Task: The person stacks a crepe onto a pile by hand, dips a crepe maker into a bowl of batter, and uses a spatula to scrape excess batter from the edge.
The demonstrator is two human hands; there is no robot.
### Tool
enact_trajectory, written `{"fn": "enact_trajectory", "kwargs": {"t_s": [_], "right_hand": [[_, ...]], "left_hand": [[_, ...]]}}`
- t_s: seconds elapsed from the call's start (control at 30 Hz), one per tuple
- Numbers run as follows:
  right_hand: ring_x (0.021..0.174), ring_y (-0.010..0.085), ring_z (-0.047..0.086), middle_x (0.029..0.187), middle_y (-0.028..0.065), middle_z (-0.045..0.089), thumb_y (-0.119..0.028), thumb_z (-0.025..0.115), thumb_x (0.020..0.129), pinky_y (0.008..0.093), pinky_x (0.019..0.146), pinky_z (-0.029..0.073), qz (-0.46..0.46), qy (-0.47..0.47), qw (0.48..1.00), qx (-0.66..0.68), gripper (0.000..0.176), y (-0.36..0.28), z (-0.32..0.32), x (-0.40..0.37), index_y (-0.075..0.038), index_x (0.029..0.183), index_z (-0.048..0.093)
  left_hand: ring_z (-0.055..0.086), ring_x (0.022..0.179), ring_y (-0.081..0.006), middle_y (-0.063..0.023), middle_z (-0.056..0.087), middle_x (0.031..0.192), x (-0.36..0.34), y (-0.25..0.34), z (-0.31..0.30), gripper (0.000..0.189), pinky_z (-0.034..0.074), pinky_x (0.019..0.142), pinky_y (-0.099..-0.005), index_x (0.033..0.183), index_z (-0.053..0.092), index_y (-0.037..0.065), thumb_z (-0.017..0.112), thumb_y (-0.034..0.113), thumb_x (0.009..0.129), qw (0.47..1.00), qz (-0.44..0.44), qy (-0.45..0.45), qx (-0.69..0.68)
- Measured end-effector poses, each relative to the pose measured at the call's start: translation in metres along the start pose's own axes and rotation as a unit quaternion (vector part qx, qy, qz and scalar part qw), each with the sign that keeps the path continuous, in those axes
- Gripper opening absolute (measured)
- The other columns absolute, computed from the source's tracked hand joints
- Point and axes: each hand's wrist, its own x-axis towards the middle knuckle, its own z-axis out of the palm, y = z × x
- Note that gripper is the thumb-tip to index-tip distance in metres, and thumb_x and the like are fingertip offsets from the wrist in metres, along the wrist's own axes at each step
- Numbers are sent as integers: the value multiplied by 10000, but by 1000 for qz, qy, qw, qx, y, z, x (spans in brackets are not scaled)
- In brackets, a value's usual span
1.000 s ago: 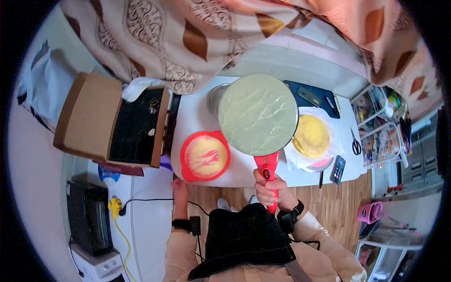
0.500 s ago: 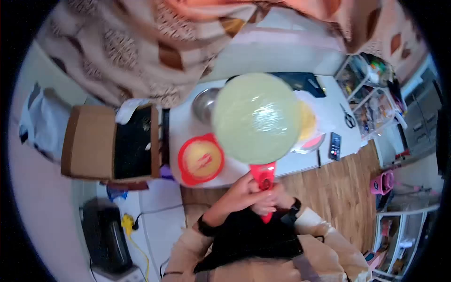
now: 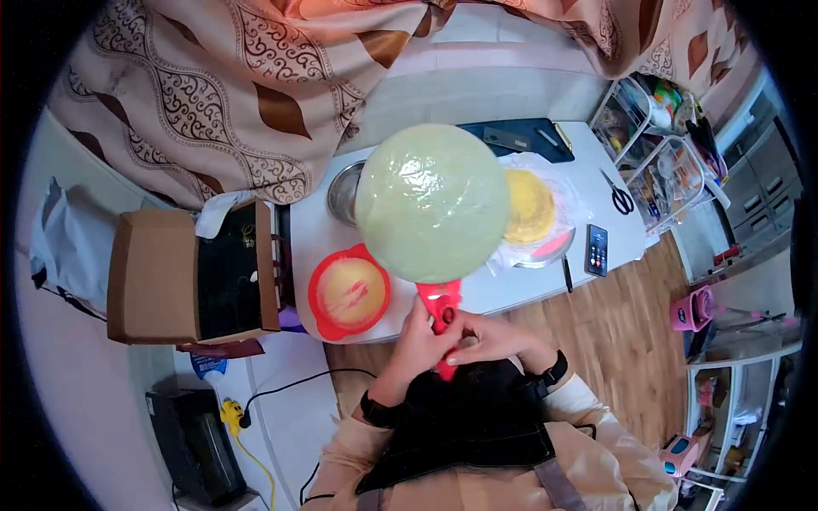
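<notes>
A: What sits at the centre of the frame?

B: A round flat pan (image 3: 432, 203), held up above the white table (image 3: 588, 162). Its face is turned toward the camera. It is coated edge to edge in a thin pale green layer, glossy, with fine wrinkles across it.

A: How is it held?

B: By its red plastic handle (image 3: 437, 305), which runs down from the lower rim toward the person's body. The left hand (image 3: 417, 341) is wrapped tight round that handle. The right hand (image 3: 492, 337) lies just beside it with fingers stretched out to the handle's lower end. I cannot tell whether they grip it or only touch.

A: What surrounds the pan?

B: To its lower left, on the table, stands a red plastic bowl (image 3: 348, 291) of smooth yellow batter streaked with red. Behind the pan's left edge a shiny steel bowl (image 3: 342, 192) shows in part. At right centre is a stack of thin yellow rounds (image 3: 530, 206), soft and matte, on crinkled clear film.

A: And farther out?

B: Right of the stack lie a dark phone (image 3: 596, 249) and black-handled scissors (image 3: 619, 194). A dark blue board (image 3: 516, 137) lies at the table's far edge. At the left of the frame, an open brown cardboard box (image 3: 158, 274) has a black inside. A brown and cream patterned curtain (image 3: 213, 102) fills the top.
</notes>
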Motion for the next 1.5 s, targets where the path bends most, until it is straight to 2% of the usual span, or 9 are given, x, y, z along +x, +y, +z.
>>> {"fn": "enact_trajectory", "kwargs": {"t_s": [0.2, 0.3, 0.43, 0.7, 0.83, 0.93, 1.03, 1.2, 1.5], "right_hand": [[864, 151, 560, 943, 74, 611, -172, 544, 859, 283, 761, 446, 95, 141, 985, 13, 214, 45, -65, -75, 10, 972, 542], [849, 241, 569, 921, 132, 595, -112, 553, 798, 354, 757, 452, 157, 439, 843, -269, 261, 129, -132, -134, 16, 1023, 523], [878, 369, 508, 941, 218, 531, -120, 541, 746, 440, 800, 415, 209, 452, 671, -549, 368, 185, -186, -167, 56, 1061, 467], [802, 419, 564, 879, 253, 551, -152, 464, 803, 468, 668, 464, 325, 428, 715, -447, 243, 227, -224, -143, 34, 958, 444], [732, 437, 568, 770, 274, 574, -101, 437, 817, 472, 616, 460, 254, 431, 802, -327, 154, 240, -234, -166, 10, 924, 430], [679, 278, 589, 774, 157, 598, -256, 411, 909, 384, 590, 442, 103, 588, 723, -348, 261, 215, -222, -195, -43, 1024, 510], [806, 216, 554, 908, 156, 580, -210, 367, 924, 310, 721, 431, 212, 606, 742, -192, 292, 84, -194, -194, 26, 1029, 501], [707, 249, 582, 805, 143, 574, 44, 501, 755, 299, 615, 464, -197, 449, 750, -444, 293, -61, -153, -127, 3, 1042, 535], [449, 179, 483, 612, 41, 449, -85, 614, 718, 289, 399, 394, -273, 377, 681, -565, 302, -121, -96, -54, -75, 1019, 595]], "left_hand": [[618, 709, -282, -159, 603, 767, 4, -17, 10, 354, 486, 594, -349, 997, 348, -3, 591, 68, 749, 984, -144, 99, -22], [593, 713, -369, -213, 588, 749, 8, -14, 26, 397, 465, 595, -411, 1029, 346, 5, 596, 111, 740, 970, -91, 147, 172], [563, 730, -418, -236, 572, 763, 14, 14, 53, 412, 445, 621, -455, 1049, 373, 21, 596, 149, 727, 933, -108, 199, 280], [574, 760, -401, -235, 580, 842, 11, 60, 93, 497, 459, 625, -456, 1145, 368, 47, 602, 161, 722, 880, -145, 282, 354], [573, 754, -402, -236, 582, 838, 4, 73, 100, 506, 456, 617, -464, 1153, 366, 51, 605, 168, 723, 873, -137, 310, 350], [569, 755, -407, -239, 582, 836, 3, 81, 97, 521, 450, 617, -470, 1171, 348, 41, 597, 158, 727, 860, -180, 310, 362], [559, 767, -418, -252, 576, 831, 4, 82, 92, 513, 442, 627, -478, 1173, 333, 27, 576, 130, 733, 849, -213, 312, 371], [536, 798, -445, -274, 551, 880, 17, 82, 81, 464, 424, 646, -496, 1149, 321, 2, 532, 92, 745, 862, -155, 329, 354], [523, 787, -456, -282, 534, 846, 24, 101, 61, 424, 411, 652, -494, 1110, 320, -33, 524, 59, 749, 874, -94, 316, 357]]}}
